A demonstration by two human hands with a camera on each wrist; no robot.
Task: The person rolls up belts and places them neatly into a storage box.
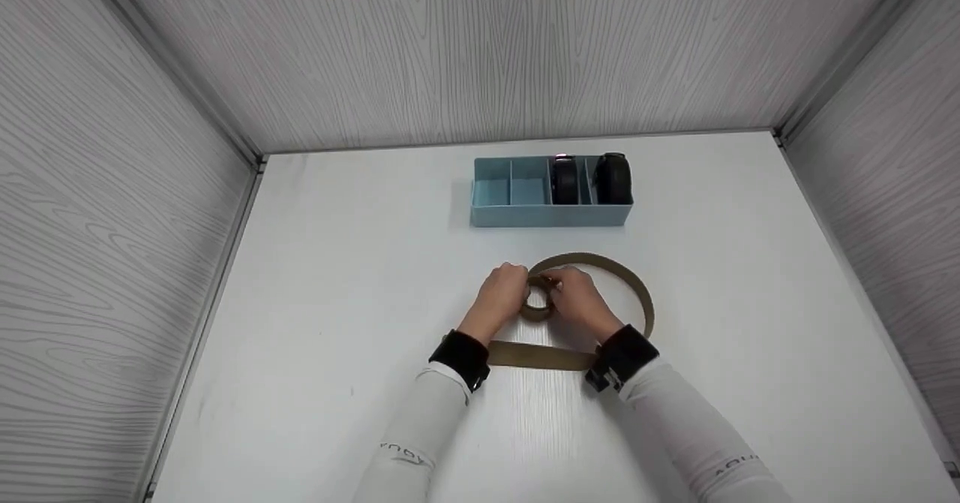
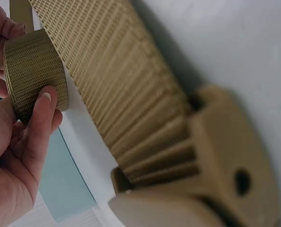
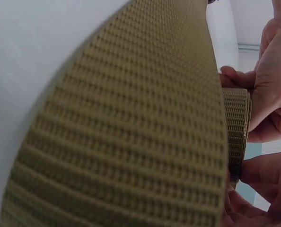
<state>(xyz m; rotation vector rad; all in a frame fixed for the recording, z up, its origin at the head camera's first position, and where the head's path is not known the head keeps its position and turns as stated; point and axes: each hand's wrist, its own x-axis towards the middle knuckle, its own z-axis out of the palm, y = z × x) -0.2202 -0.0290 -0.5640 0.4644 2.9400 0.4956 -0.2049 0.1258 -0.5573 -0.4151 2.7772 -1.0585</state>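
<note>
An olive-tan webbing belt is partly wound into a coil. My left hand grips the coil's left side, with a fingertip pressed on its outer face in the left wrist view. From the right, my right hand pinches the coil near its upper edge. The belt's unwound length makes a wide loop behind my right hand and crosses under the wrists. Close to the left wrist camera lies the belt's tan buckle; the left wrist hides most of it in the head view.
Beyond the hands stands a blue divided box. Its two right-hand compartments hold black rolled belts, one black roll beside another black roll. Wood-grain panels enclose the white table at the back and sides.
</note>
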